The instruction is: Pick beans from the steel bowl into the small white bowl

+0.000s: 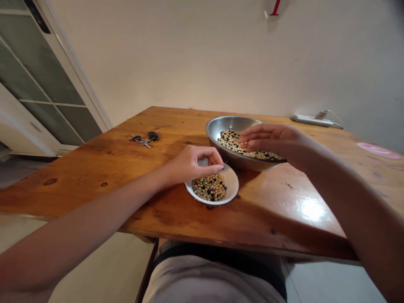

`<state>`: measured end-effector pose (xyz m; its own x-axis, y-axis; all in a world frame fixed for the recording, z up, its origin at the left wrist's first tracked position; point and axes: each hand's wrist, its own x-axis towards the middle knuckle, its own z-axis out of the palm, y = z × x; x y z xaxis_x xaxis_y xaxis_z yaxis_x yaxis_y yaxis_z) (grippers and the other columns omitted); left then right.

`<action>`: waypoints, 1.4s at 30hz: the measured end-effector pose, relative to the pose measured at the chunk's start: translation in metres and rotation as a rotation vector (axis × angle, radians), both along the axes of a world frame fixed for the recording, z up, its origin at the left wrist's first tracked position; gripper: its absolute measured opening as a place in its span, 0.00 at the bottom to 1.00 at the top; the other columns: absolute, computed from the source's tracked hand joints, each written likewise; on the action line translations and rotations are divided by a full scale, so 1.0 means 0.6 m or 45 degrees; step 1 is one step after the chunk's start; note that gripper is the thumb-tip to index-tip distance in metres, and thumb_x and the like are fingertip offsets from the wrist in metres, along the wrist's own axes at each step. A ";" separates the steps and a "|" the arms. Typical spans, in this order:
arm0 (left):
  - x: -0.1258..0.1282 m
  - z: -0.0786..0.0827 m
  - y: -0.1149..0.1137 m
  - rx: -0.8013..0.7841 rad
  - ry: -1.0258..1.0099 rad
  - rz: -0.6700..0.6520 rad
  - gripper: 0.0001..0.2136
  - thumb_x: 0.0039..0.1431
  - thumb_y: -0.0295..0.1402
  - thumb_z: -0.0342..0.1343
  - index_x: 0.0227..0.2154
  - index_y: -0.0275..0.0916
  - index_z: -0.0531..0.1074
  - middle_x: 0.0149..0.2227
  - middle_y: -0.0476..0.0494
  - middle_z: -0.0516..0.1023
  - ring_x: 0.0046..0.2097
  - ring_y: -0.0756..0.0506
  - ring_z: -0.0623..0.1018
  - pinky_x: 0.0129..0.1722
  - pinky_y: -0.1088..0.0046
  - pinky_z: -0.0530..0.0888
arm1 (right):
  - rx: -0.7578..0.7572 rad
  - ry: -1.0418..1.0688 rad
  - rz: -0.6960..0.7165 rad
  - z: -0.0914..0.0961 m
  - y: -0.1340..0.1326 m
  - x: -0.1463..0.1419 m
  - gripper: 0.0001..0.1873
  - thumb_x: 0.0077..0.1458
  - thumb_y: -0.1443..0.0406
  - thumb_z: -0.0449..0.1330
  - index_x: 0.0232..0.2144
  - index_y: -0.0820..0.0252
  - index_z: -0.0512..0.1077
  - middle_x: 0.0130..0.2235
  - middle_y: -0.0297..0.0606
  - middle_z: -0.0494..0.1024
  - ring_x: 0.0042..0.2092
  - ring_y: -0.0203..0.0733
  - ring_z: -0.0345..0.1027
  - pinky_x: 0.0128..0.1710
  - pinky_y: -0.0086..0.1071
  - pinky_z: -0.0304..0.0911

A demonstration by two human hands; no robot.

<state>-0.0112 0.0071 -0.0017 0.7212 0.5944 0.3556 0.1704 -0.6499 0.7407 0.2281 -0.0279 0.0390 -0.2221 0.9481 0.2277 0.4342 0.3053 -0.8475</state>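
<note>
A small white bowl [232,185] with a dark rim stands near the table's front edge. Pale and black beans [210,188] lie in it, with a green speck among them. Over its far side is my left hand [202,163], thumb and fingertips pinched together; a tiny dark spot shows at the tips, too small to name. Behind and to the right stands a wide metal bowl [217,126] holding a layer of mixed pale and black beans [232,141]. My right hand [268,136] reaches in over its right side, fingers stretched out, the thumb hidden; fingertips are close to the beans.
A bunch of keys [146,141] with black fobs lies on the left of the wooden table [126,168]. Against the wall at the back right is a white power strip [312,120] with a plug. A pink round sticker [378,150] is at the right.
</note>
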 end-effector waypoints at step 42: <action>-0.004 0.003 -0.001 0.027 -0.003 -0.082 0.09 0.55 0.38 0.58 0.32 0.36 0.74 0.33 0.47 0.78 0.37 0.50 0.76 0.40 0.75 0.70 | 0.083 0.145 0.108 -0.026 -0.029 -0.058 0.08 0.44 0.61 0.68 0.28 0.56 0.74 0.34 0.34 0.80 0.37 0.40 0.75 0.42 0.38 0.71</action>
<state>-0.0135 0.0067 0.0001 0.7569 0.5392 0.3693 0.1262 -0.6750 0.7269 0.1932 -0.0452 0.0234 -0.2697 0.9095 0.3163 0.3070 0.3925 -0.8670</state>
